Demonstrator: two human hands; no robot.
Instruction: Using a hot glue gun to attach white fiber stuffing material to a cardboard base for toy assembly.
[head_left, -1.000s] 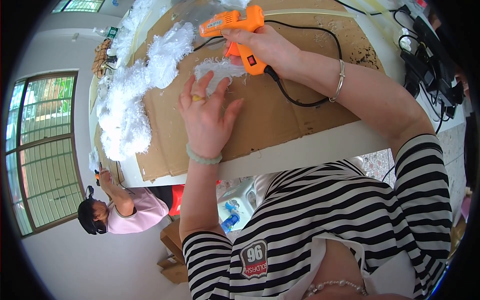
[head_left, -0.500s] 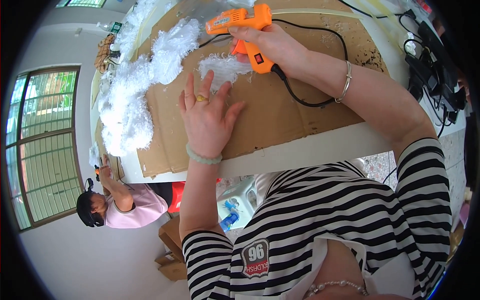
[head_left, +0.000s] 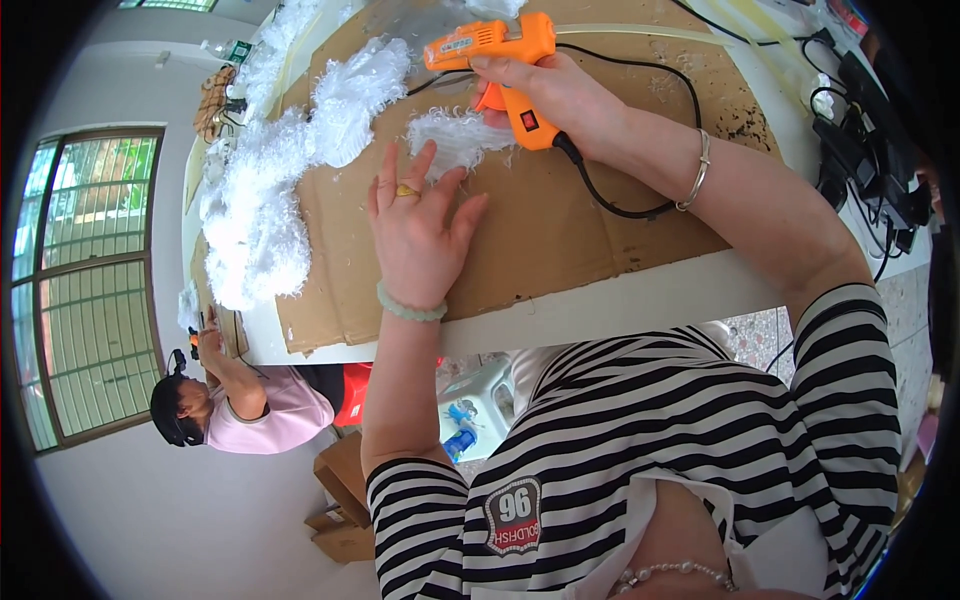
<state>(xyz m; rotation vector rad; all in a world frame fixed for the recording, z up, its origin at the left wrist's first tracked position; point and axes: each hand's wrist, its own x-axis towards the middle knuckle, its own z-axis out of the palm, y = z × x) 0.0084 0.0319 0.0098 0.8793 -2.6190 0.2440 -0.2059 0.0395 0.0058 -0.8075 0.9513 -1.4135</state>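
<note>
An orange hot glue gun (head_left: pixel 530 110) is gripped in my right hand (head_left: pixel 572 105), its nozzle pointing left above the cardboard. Its black cord loops away to the right. Below the nozzle lies a small piece of white fringed fabric (head_left: pixel 455 140), flat on the brown cardboard sheet (head_left: pixel 560 230). My left hand (head_left: pixel 420 235) rests with fingers spread at the near edge of that piece, and fingertips reach its border. Whether they press on it I cannot tell. A larger fluffy white fabric piece (head_left: pixel 355 105) lies farther left.
A heap of white fluffy fabric (head_left: pixel 255 220) runs along the table's left side. Black power adapters and cables (head_left: pixel 870 130) crowd the right edge. A plastic bottle (head_left: pixel 228 50) lies at the far left. Another person in pink (head_left: pixel 270 410) works at the table's left end.
The whole view has shifted slightly. Both hands keep nearly the same places, with the left fingers a little closer together over the fabric's edge. The glue gun stays in my right hand.
</note>
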